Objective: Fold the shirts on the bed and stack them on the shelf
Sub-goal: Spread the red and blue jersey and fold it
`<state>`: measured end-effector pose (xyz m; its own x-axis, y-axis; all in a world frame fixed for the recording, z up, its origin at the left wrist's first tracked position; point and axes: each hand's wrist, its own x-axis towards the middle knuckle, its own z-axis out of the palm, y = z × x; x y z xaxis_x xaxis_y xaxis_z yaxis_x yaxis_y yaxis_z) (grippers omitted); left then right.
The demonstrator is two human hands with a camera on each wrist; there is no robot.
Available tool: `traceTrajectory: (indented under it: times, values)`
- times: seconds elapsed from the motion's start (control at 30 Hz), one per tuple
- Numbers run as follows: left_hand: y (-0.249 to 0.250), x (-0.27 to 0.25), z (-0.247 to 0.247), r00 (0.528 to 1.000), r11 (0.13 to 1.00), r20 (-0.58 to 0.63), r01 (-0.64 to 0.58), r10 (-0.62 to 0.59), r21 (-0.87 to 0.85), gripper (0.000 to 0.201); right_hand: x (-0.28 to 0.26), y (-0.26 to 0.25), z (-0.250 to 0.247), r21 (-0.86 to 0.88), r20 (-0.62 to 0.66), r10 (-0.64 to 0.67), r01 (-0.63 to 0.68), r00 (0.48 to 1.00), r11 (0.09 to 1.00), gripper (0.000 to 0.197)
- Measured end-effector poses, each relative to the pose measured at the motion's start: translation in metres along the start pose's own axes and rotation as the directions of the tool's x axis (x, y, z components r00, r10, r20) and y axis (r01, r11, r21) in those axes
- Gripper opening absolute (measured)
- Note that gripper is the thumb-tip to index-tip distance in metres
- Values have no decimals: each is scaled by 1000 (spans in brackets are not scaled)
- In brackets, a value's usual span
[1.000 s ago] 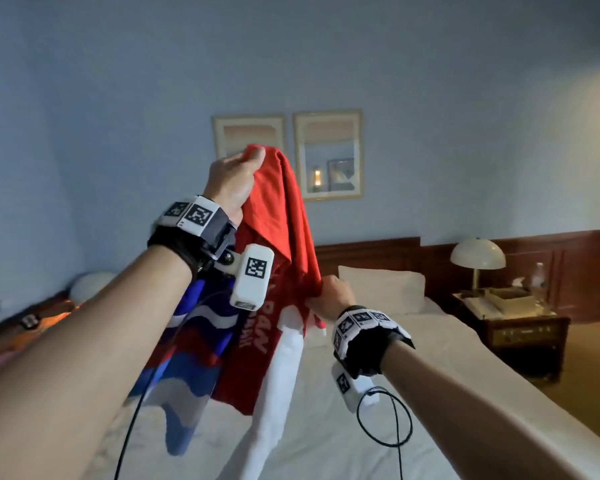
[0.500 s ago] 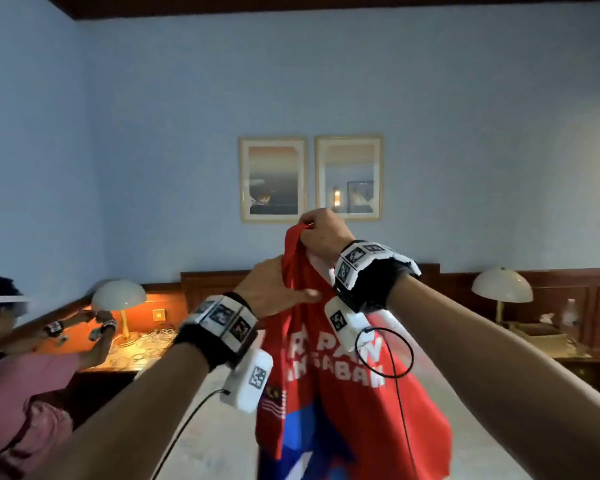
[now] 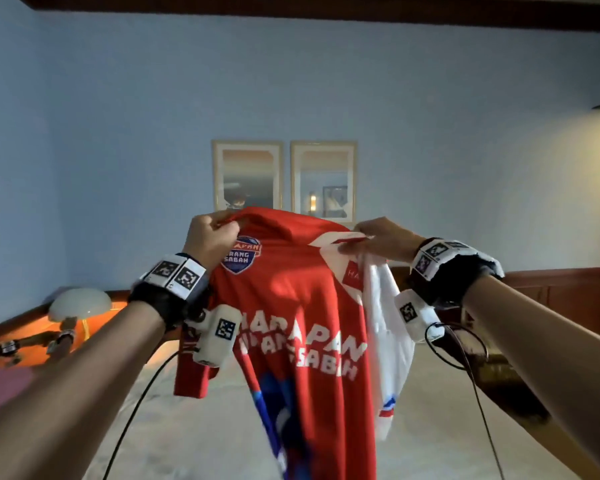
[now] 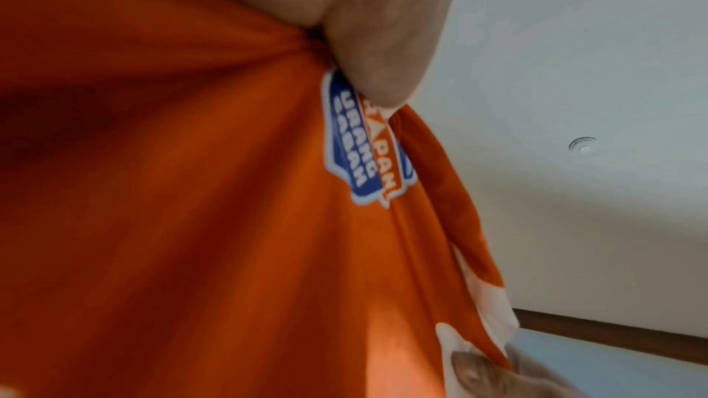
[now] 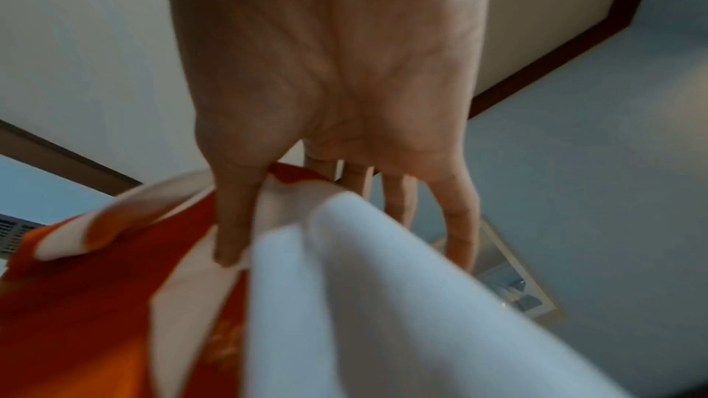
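A red shirt [image 3: 291, 292] with white lettering, a blue badge and a white sleeve hangs in the air in front of me, over the bed [image 3: 194, 420]. My left hand [image 3: 210, 239] grips its left shoulder next to the badge; the left wrist view shows the red cloth [image 4: 191, 192] bunched under that hand [image 4: 368, 41]. My right hand [image 3: 371, 239] pinches the right shoulder seam, thumb under and fingers over. In the right wrist view the thumb [image 5: 232, 223] presses the red and white cloth [image 5: 183, 268], with the white sleeve [image 5: 364, 298] drooping in front. The shelf is out of view.
Two framed pictures [image 3: 284, 178] hang on the blue wall ahead. A lit bedside table with a white dome lamp [image 3: 80, 303] stands at the left, where another person's hands [image 3: 32, 342] are at work. A dark wooden headboard panel [image 3: 551, 289] runs along the right.
My hands, close together at the collar half a second ago, have moved apart to the two shoulders. The shirt now hangs spread open with its front lettering toward me.
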<state>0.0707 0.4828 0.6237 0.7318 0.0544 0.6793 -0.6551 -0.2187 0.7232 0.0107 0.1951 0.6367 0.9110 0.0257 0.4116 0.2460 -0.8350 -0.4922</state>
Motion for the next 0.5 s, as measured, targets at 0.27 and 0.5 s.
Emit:
traceTrajectory:
  times: [0.27, 0.5]
  values:
    - [-8, -14, -1, 977, 980, 206, 11, -53, 200, 64, -5, -28, 8, 447, -114, -1, 53, 993, 893, 22]
    - [-34, -34, 0, 993, 990, 117, -20, 4, 138, 26, 10, -47, 7, 276, -98, -59, 84, 993, 958, 28]
